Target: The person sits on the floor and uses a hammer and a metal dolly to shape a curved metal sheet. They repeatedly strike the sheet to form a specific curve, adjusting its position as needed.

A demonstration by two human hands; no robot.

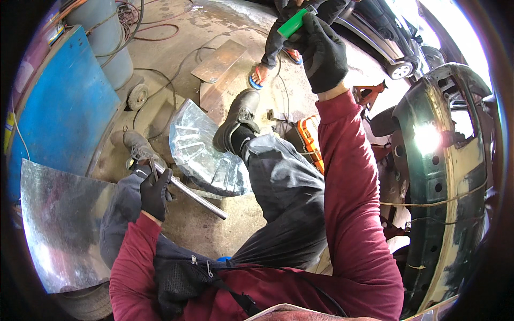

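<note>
My right hand (324,59), in a black glove, reaches far forward with its fingers closed on a green lighter (293,23). Just beyond the lighter is part of another person's hand (300,2). A grey metal tube (199,199) slants down to the right from my left hand (155,192), also black-gloved, which is wrapped round it near its upper end. Between my feet lies a curved piece of sheet metal (206,152) with raised ridges. Some of my left fingers are hidden behind the hand.
Left stand a blue panel (64,101) and a flat shiny metal sheet (64,224). A vehicle body shell (436,187) with a bright lamp (427,139) fills the right. An orange-and-black case (310,142) sits by my right leg. Cables (176,80) cross the floor; a person in sandals (259,75) is ahead.
</note>
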